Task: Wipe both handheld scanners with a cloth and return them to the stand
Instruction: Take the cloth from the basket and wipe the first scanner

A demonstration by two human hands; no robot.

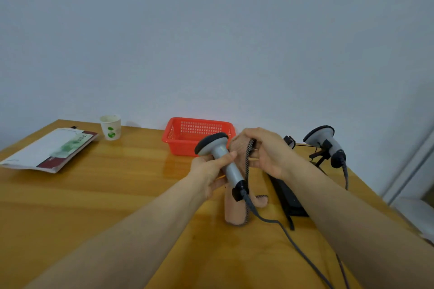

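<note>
My left hand (211,169) grips the grey handle of a handheld scanner (222,157), whose black-rimmed head points up and left. Its dark cable (281,225) trails down over the table. My right hand (265,152) holds a pinkish cloth (237,209) with a dark patterned edge, bunched against the scanner's neck and hanging down to the tabletop. The second scanner (326,141) sits on the black stand (317,156) at the right, head up, apart from both hands.
A red plastic basket (183,134) stands behind my hands. A paper cup (110,127) and a booklet (51,150) lie at the far left of the wooden table (105,195). A flat black device (288,197) lies under my right forearm. The table's right edge is close.
</note>
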